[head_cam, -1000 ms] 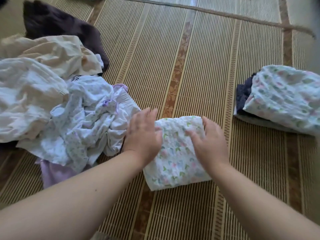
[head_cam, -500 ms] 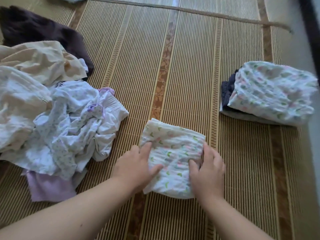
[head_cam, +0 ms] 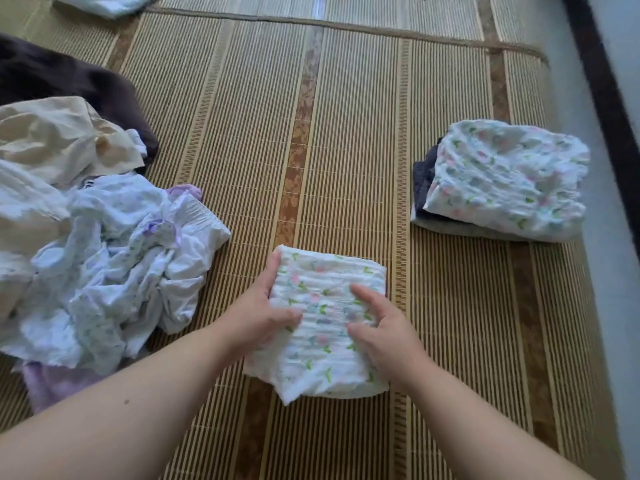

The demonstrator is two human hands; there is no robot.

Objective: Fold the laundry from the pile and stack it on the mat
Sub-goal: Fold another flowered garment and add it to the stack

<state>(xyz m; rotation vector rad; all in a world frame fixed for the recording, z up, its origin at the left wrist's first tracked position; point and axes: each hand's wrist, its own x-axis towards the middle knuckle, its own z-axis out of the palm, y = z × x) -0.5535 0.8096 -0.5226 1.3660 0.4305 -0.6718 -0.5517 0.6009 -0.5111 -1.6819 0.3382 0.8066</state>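
Note:
A small folded white cloth with a floral print [head_cam: 329, 306] lies on the striped straw mat [head_cam: 346, 133] in front of me. My left hand [head_cam: 259, 313] grips its left edge, thumb on top. My right hand [head_cam: 384, 330] holds its right side with thumb and forefinger on top; its other fingers are hidden. The crumpled laundry pile [head_cam: 104, 254] of white, cream and lilac pieces lies at the left. A stack of folded pieces [head_cam: 502, 178], topped by a matching floral cloth over dark items, sits at the right.
A dark brown garment [head_cam: 69, 81] and a beige one [head_cam: 62, 140] lie at the back of the pile. A purple piece [head_cam: 52, 382] pokes out under its near side. Pale floor [head_cam: 609, 254] and a dark strip [head_cam: 602, 81] border the mat's right edge.
The floral cloth has gone from a longer shape to a compact folded square. Both hands slid from its top to its sides and now hold it.

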